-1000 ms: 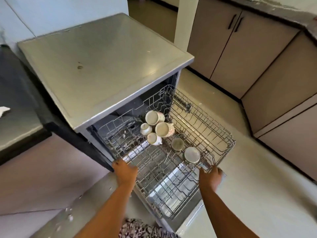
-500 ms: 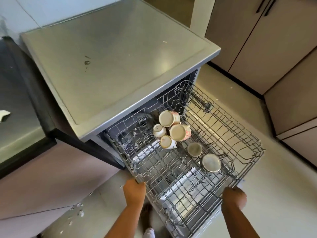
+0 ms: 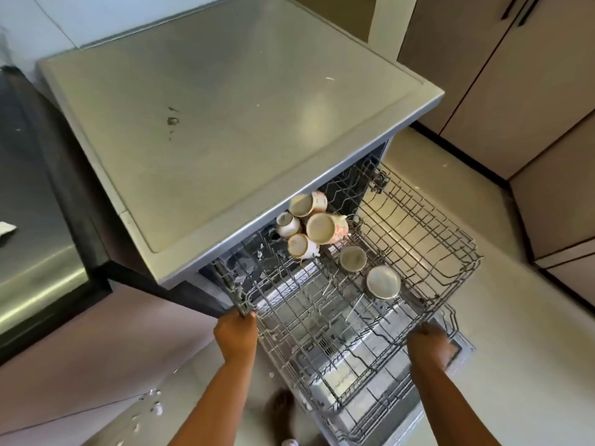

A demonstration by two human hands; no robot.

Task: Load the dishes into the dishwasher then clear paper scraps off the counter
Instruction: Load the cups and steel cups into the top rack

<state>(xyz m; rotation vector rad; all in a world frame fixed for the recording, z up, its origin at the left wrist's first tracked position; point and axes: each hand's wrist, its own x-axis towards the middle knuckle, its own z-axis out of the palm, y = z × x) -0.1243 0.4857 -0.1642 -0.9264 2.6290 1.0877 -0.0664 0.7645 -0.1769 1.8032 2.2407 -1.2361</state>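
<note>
Gripping the near left corner of the upper rack (image 3: 415, 204), the left hand (image 3: 236, 336) has its fingers curled round the wire rim. The right hand (image 3: 429, 346) grips the near right part of the same rim, its outline smeared by blur. The two hands are well apart, one at each front corner.

The rack is a grey wire basket with thin upright tines, and it stands far out of the dishwasher (image 3: 225, 123). Six cups (image 3: 326, 228) lie in its far half, well away from both hands. They are round, pale and glossy. Four crowd together, tipped on their sides at the mouth of the machine, two of them with a reddish pattern. Two smaller ones sit nearer the right hand.

Below, a lower rack (image 3: 370, 410) of the same wire shows through the grid. The dishwasher's top is flat, dull and metallic, with a dark smudge. To the left, a white paper scrap (image 3: 4, 230) lies on the dark, shiny counter (image 3: 32, 268). White bits (image 3: 154, 400) speckle the pale floor (image 3: 531, 365). Smooth beige cabinets (image 3: 515, 91) stand to the right.
</note>
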